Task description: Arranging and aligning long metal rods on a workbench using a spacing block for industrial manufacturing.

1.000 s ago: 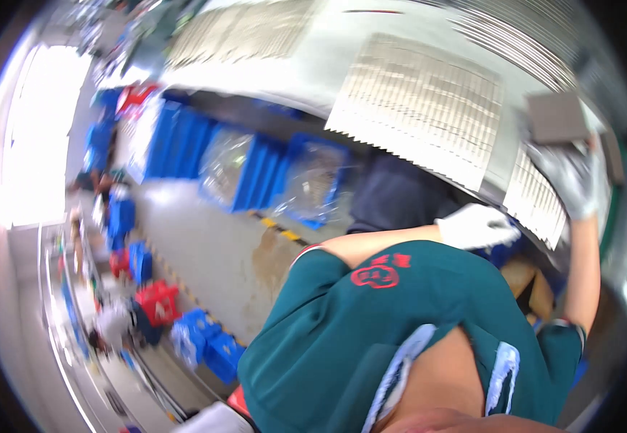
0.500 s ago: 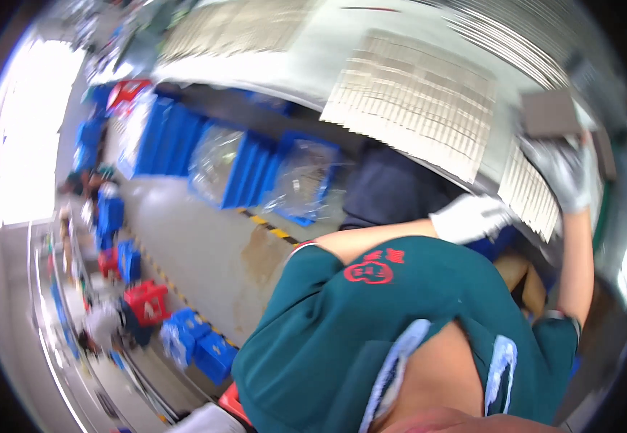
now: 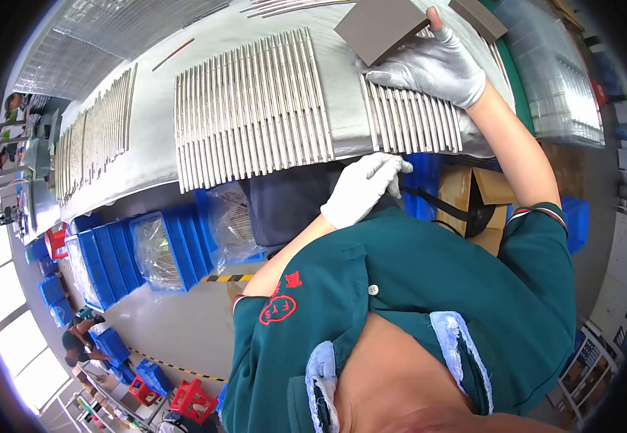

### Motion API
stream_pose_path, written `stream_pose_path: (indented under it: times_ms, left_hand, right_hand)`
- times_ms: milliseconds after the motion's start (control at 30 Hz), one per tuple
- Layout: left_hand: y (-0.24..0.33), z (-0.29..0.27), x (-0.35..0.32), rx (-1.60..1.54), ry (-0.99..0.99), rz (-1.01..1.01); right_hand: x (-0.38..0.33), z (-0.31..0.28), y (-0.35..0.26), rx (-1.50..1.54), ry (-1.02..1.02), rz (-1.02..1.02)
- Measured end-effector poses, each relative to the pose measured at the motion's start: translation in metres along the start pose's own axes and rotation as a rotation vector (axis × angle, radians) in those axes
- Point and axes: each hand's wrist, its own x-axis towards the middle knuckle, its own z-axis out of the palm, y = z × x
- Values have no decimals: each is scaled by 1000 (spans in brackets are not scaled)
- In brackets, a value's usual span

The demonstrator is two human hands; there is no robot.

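My right hand [image 3: 436,72], in a grey-white glove with a bare thumb tip, grips a grey-brown rectangular block [image 3: 382,29]. Its thumb is at the block's right corner and the fingers lie under its near side. Just below that hand, a smaller row of slim metal rods [image 3: 414,123] lies side by side on the table. My left hand [image 3: 364,189], in a white glove, hangs by the table's near edge with its fingers loosely bent and partly apart. Nothing shows in it. A wider row of metal rods [image 3: 252,112] lies to its upper left.
A second grey-brown block [image 3: 478,19] sits at the upper right beside stacked clear plastic trays [image 3: 562,86]. More rods [image 3: 97,133] lie on the left of the white-covered table [image 3: 156,123]. Blue crates [image 3: 104,263] with plastic bags stand below its edge. A person [image 3: 79,339] works far left.
The view has turned and sharpened, showing more of the table's left side. My right hand still holds the block above the smaller row of rods; my left hand stays near the table's edge.
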Motion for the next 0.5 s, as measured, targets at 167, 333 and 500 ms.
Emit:
stream_pose_path:
  times_ms: [167, 333, 500]
  left_hand:
    - [2, -2, 1, -14, 21, -106]
    - [2, -6, 12, -166, 181, -77]
    - [13, 6, 10, -27, 69, -116]
  right_hand:
    - [-2, 15, -1, -155, 28, -65]
    - [-1, 17, -2, -193, 6, -52]
    - [-5, 14, -3, -150, 14, -36]
